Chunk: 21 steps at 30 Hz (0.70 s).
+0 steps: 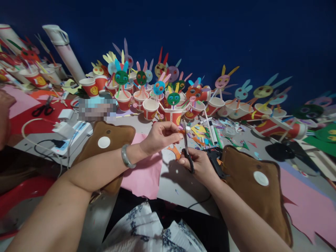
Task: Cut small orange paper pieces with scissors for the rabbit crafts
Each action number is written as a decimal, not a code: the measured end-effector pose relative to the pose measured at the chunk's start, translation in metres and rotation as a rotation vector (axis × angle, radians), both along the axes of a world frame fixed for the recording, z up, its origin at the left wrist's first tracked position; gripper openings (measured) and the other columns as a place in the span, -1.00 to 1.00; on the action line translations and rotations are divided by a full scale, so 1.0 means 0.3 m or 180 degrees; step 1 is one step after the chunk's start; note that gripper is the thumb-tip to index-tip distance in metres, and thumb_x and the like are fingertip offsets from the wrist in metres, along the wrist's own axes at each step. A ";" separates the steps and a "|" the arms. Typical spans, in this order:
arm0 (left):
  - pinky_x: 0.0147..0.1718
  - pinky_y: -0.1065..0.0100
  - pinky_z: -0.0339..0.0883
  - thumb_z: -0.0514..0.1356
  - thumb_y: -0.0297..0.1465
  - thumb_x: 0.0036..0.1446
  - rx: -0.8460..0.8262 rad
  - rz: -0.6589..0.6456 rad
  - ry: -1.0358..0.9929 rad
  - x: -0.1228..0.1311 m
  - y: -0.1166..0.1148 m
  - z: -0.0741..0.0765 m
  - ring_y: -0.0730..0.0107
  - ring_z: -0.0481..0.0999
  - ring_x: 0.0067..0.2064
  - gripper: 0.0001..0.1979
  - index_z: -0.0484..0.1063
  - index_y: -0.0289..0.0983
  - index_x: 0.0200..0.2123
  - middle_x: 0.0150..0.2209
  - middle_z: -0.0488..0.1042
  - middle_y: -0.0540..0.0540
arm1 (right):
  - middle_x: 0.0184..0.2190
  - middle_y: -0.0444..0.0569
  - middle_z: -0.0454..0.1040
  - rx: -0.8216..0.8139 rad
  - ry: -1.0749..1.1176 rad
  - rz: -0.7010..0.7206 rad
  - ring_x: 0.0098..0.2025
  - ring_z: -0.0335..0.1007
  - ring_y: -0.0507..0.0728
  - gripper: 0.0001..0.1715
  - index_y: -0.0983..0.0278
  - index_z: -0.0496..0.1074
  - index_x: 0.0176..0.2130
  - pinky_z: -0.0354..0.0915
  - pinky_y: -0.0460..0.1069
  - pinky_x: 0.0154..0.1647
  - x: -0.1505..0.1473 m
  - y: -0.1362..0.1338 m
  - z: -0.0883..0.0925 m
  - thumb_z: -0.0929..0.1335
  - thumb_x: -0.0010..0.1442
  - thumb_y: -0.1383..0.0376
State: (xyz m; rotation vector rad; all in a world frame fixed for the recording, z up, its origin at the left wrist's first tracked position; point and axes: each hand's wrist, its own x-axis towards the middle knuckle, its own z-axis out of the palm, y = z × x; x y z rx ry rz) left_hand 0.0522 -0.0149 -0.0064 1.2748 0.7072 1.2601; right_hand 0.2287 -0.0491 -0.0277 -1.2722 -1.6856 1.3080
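My left hand (160, 138), a bangle on its wrist, pinches a small piece of orange paper (181, 131) between thumb and fingertips. Beside it, my right hand (198, 162) is closed around the black handles of a pair of scissors (186, 140). The blades point up, close to the orange paper; whether they touch it I cannot tell. Below my hands an orange paper scrap (173, 152) lies on the table. Pink paper (143, 175) is spread under my left forearm. Just past my right hand sits a black device (215, 161), partly hidden.
Red and white paper cups (151, 108) with paper rabbit faces stand along the back. Brown cushions (115, 134) flank my arms. Paper scraps and markers (213, 133) litter the right middle. A power strip (72, 138), other scissors (43, 110) and another person's hand (5, 103) are at left.
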 end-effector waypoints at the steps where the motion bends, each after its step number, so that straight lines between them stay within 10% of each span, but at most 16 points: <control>1: -0.48 0.47 0.34 0.29 -0.44 -0.06 0.0001 -0.0005 0.0018 0.000 -0.001 0.001 0.56 0.43 -0.51 -0.86 0.37 -0.34 -0.50 -0.56 0.43 0.01 | -0.71 -0.22 0.19 -0.0002 0.0002 -0.0002 -0.61 0.03 -0.04 -0.46 0.28 0.28 -0.62 0.00 -0.09 -0.59 0.000 0.000 0.001 0.51 -0.13 -0.04; 21: -0.51 0.49 0.31 0.26 -0.46 -0.07 0.0077 -0.0010 0.0038 -0.002 0.001 0.000 0.57 0.42 -0.50 -0.86 0.32 -0.34 -0.52 -0.56 0.41 0.01 | -0.70 -0.22 0.18 -0.0013 0.0007 0.0001 -0.61 0.02 -0.04 -0.43 0.27 0.25 -0.63 -0.01 -0.10 -0.59 -0.001 0.001 -0.002 0.50 -0.13 -0.08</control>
